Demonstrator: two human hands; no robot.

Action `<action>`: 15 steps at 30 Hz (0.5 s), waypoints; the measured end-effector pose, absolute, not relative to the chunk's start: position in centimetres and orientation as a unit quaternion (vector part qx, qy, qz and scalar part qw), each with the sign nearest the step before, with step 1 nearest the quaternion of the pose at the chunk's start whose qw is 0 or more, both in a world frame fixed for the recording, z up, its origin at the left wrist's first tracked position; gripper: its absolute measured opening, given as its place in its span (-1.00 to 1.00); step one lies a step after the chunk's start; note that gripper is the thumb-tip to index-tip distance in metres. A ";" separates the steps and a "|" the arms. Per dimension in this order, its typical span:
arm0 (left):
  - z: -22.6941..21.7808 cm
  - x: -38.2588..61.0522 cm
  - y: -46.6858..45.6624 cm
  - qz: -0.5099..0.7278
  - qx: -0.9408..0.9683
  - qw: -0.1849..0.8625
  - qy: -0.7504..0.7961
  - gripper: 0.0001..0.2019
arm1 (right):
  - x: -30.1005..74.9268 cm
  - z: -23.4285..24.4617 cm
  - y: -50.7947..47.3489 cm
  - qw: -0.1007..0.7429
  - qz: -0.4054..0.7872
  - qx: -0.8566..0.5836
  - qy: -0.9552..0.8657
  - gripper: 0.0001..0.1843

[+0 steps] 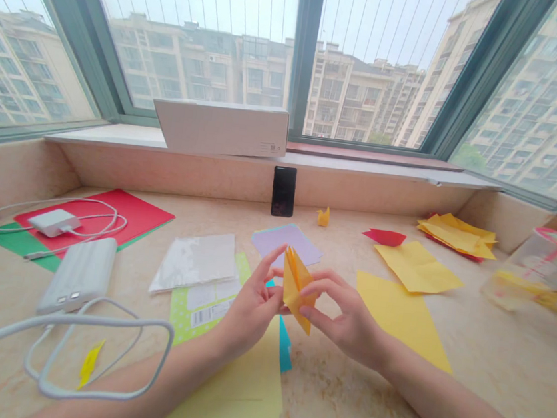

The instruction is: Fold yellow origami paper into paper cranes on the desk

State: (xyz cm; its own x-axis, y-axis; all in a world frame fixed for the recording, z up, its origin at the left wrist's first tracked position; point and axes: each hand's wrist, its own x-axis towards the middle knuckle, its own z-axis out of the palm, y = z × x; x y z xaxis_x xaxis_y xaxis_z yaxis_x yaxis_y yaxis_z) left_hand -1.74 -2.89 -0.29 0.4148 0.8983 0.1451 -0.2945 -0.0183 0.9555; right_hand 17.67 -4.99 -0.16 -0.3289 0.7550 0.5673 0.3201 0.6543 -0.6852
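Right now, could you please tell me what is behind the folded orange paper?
Behind the folded orange paper, purple paper shows past its top; whatever it directly blocks is covered and cannot be seen.

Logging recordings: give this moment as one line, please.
left hand: holding folded orange paper; right hand: holding same paper; phone: upright

My bare left hand (258,304) and bare right hand (349,314) have slim, tapering fingers; behind these hands, narrow wrists widen into smooth forearms (190,367), uncovered by cloth.
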 end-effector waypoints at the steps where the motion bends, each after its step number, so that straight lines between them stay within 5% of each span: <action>1: -0.4 -1.8 -2.9 0.465 0.547 0.639 0.276 -0.35 | 17.6 -0.4 -5.0 0.473 0.232 -0.352 -0.774 -0.76; 7: -0.5 -2.1 -2.9 0.450 0.606 0.608 0.248 -0.37 | 17.5 -1.1 -5.0 0.478 0.289 -0.393 -0.731 -0.28; 15: -0.5 -1.8 -3.0 0.432 0.602 0.622 0.251 -0.58 | 17.6 -0.3 -5.0 0.487 0.283 -0.413 -0.716 -0.59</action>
